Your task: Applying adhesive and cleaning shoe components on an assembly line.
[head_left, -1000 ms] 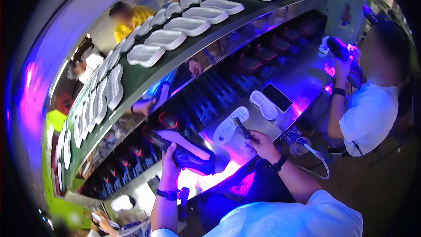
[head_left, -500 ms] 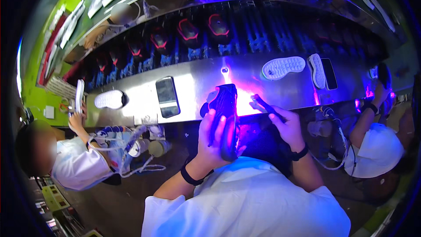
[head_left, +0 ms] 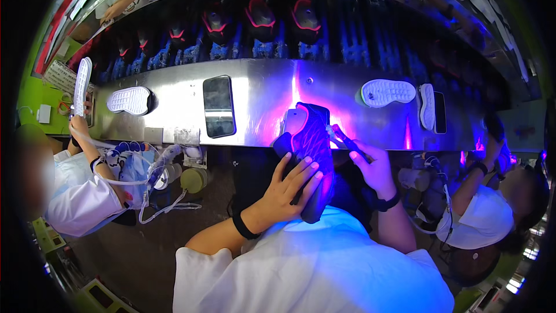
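A dark shoe upper with a pinkish-red glowing line round its opening is held tilted at the bench's near edge, over my lap. My left hand grips it from the left, its fingers laid across the side and the thumb hidden. In my right hand, a slim dark-handled brush is pinched between thumb and fingers. The brush tip meets or nearly meets the upper's right edge; glare hides the exact contact. Violet light falls over the upper and both hands.
On the metal bench lie a phone, pale soles and another phone. Dark shoes stand on blue racks beyond. Co-workers sit left and right. Tubing and a cup hang below the bench's edge.
The shoe upper has turned to show more of its broad side. My left fingers have spread flatter across it. The brush tip has come closer to its edge. My view has shifted.
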Available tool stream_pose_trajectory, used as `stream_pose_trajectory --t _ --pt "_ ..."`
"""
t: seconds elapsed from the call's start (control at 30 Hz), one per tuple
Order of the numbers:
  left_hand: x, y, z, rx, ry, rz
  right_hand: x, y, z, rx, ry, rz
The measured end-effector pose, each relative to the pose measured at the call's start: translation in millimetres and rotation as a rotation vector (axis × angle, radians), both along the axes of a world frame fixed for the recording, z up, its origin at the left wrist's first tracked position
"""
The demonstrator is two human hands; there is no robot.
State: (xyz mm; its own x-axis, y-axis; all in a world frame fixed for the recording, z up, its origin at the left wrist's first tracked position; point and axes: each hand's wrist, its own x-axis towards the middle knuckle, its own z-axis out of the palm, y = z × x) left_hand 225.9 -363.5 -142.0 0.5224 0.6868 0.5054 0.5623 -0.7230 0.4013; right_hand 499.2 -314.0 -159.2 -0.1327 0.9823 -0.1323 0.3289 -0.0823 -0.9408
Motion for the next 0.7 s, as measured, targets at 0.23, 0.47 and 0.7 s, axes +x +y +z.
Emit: stream_pose_trajectory --t 0.23,0.47,0.7 --pt "-2 6 1 -0.019 -0.017 -0.027 2 -12 0 -0.130 0.098 0.010" --pt "8 9 12 -0.048 0.010 0.006 21 -79 22 -0.225 0.191 0.058" --pt "31 10 19 -0.038 0.016 0.074 27 -51 53 -0.142 0.095 0.047"
